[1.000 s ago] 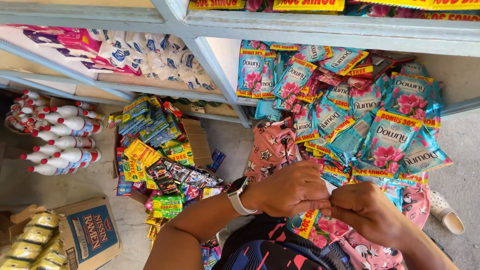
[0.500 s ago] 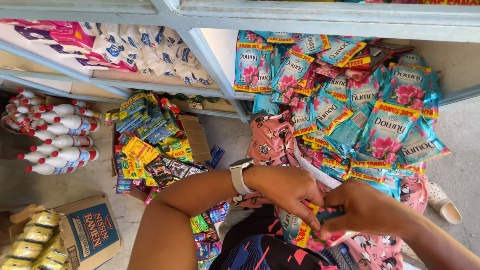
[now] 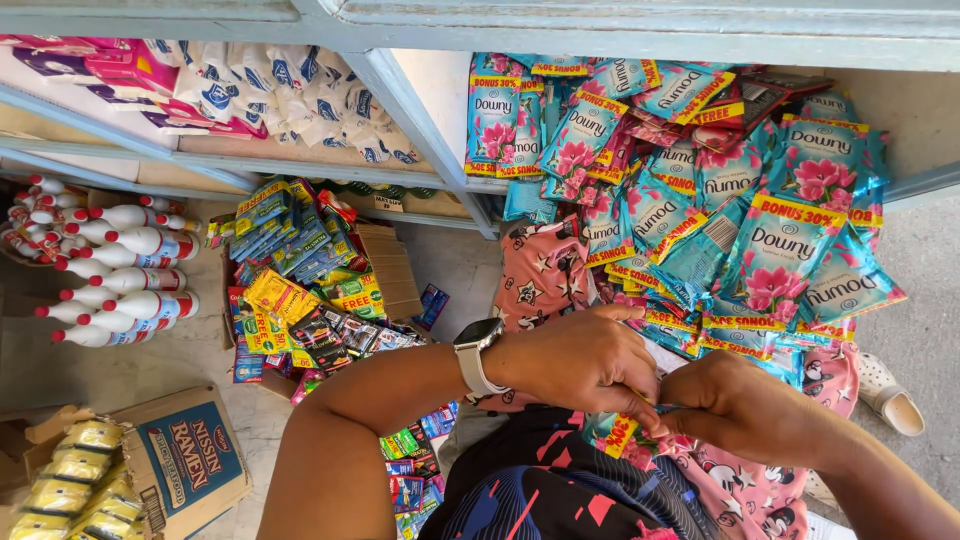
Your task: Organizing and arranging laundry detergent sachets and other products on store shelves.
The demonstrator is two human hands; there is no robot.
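Teal sachet (image 3: 622, 436), long axis crosswise, pinched between left hand (image 3: 580, 362) and right hand (image 3: 745, 405) fingertips.

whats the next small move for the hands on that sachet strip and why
Probably pull the pinched sachet apart from the strip. Both the left hand and the right hand grip it close together at one spot, fingertips nearly touching, while the hanging teal sachets stay attached above.
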